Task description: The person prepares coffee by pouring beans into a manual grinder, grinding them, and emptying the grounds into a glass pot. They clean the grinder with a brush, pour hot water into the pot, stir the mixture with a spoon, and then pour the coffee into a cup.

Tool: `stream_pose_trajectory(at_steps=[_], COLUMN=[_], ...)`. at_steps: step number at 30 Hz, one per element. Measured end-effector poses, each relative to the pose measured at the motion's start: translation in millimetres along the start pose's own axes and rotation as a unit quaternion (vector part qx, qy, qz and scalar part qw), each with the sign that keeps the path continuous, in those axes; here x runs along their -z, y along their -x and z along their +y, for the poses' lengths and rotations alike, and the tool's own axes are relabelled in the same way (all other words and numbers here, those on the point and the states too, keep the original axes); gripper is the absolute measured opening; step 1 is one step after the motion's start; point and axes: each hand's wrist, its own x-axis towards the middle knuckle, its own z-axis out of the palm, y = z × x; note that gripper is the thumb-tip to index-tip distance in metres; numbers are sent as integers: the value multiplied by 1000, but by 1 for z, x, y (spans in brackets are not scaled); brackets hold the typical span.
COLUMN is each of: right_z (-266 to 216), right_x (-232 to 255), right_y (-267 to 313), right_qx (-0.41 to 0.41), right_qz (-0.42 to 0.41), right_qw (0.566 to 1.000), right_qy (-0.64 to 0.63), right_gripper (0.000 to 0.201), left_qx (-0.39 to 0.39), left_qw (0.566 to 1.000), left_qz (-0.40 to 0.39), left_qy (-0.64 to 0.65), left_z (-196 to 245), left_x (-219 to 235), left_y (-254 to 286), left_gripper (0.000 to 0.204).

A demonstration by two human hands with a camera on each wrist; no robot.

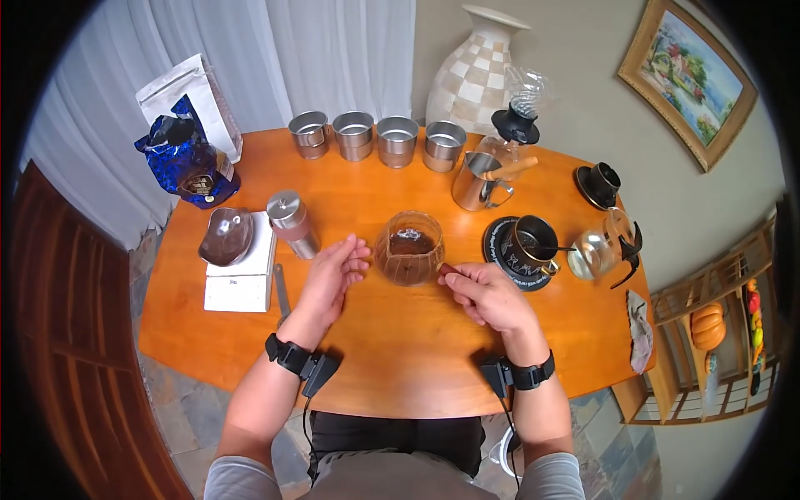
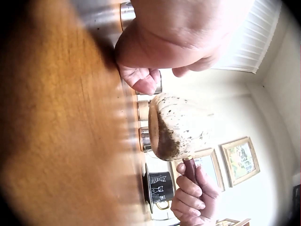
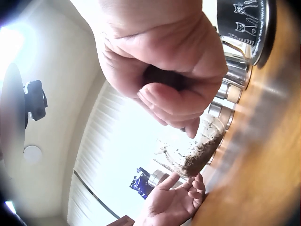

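A clear glass pot (image 1: 409,253) with a reddish-brown side handle (image 2: 190,170) is in front of me, close over the table. Dark specks and residue cling to its wall, plainest in the left wrist view. My right hand (image 1: 490,297) grips the handle, its fingers curled round it. On the pot's other side, my left hand (image 1: 335,275) holds nothing. Its palm faces the glass and its fingers bend loosely, fingertips near the wall. In the right wrist view, the left hand (image 3: 175,203) shows just below the pot (image 3: 200,149).
Right of the pot stand a black cup (image 1: 533,237) on a saucer, a steel pitcher (image 1: 477,183) and a glass server (image 1: 593,254). On the left are a steel grinder (image 1: 293,223) and a white scale (image 1: 239,287) bearing a dark dish (image 1: 227,236). Several steel cups (image 1: 397,142) line the back.
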Motion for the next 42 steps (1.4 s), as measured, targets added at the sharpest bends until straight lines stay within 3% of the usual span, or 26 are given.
stream_pose_trajectory(at_steps=[4, 7, 9, 16, 19, 21, 22, 24, 27, 31, 33, 36, 40, 42], right_z=[-2, -1, 1, -1, 1, 2, 0, -9, -3, -1, 0, -3, -3, 0], right_x=[-2, -2, 3, -2, -1, -5, -6, -8, -1, 1, 1, 1, 0, 0], right_y=[2, 2, 1, 3, 2, 2, 4, 9, 4, 3, 2, 3, 3, 1], right_qx=[-3, 24, 53, 35, 82, 175, 175, 94, 123, 99, 58, 31, 22, 61], right_qz=[-26, 8, 43, 10, 60, 91, 90, 62, 62, 42, -9, -15, 21, 16], right_qw=[1000, 1000, 990, 995, 972, 938, 938, 975, 965, 976, 996, 999, 999, 996], right_qy=[5, 14, 121, 90, 212, 286, 286, 189, 223, 188, 70, -12, 21, 71], right_gripper=[27, 27, 24, 28, 27, 25, 25, 26, 25, 25, 24, 24, 25, 27], left_qx=[-6, 1, 1, 1, 1, 2, 3, 3, 3, 7, 7, 6, 6, 5], left_qw=[1000, 1000, 1000, 1000, 1000, 1000, 1000, 1000, 1000, 1000, 1000, 1000, 1000, 1000], left_qz=[-12, -1, 1, -11, 1, 1, 1, 1, 1, 2, 2, 4, 8, 3], left_qy=[1, 0, 3, 5, -6, -6, -7, -5, -3, -4, -6, -7, -1, 0], left_z=[-2, 2, 2, -1, 2, 2, 2, 2, 2, 2, 2, 2, 2, 1], left_x=[3, -1, -1, 2, -2, -2, -1, 0, -1, -2, -2, -2, -3, -2], left_y=[-2, 2, 2, -2, 1, 1, 1, 1, 0, 1, 1, 0, 1, 0], left_gripper=[26, 26, 26, 25, 25, 25, 25, 25, 25, 25, 25, 25, 25, 25])
